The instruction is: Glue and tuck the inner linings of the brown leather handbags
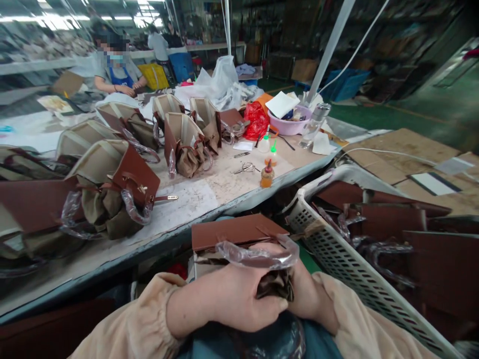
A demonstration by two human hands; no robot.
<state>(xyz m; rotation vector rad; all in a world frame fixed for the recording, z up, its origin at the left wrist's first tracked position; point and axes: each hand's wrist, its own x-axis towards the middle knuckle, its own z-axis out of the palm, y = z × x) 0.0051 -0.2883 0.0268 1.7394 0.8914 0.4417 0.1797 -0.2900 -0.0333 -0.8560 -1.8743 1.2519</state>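
A brown handbag point(235, 230) with a plastic-wrapped handle point(247, 255) lies over my lap, below the table's front edge. My left hand point(243, 294) is closed on the bag's dark olive lining or cloth, which bunches up between my thumb and fingers. On the other side of that cloth, my right hand point(299, 279) grips the bag too, its fingers partly hidden under the clear-wrapped handle. Part of another wrapped handle loop point(297, 334) shows below my hands.
Several brown-and-khaki bags point(112, 194) stand along the table point(202, 197) at left. Scissors point(247, 168), an amber glue bottle point(267, 175) and green-capped bottles point(264, 143) lie nearer the middle. A white crate point(337, 239) of bags stands at right. A co-worker point(118, 75) sits across the table.
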